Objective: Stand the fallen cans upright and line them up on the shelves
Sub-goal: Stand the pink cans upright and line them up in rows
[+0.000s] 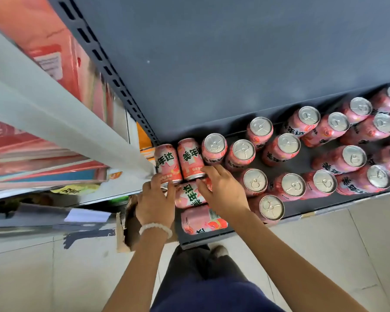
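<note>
Pink cans fill the dark bottom shelf. Several stand upright on the right, such as one near the front edge. At the left end several lie on their sides: two at the back, one between my hands and one by the front edge. My left hand curls its fingers on the base of the back-left fallen can. My right hand holds the middle fallen can, its fingertips touching the base of the second back can.
A grey slotted upright and a pale shelf edge bound the left side. A torn cardboard box sits left of the shelf on the tiled floor. Red packages fill the neighbouring shelves. My legs and shoe are below.
</note>
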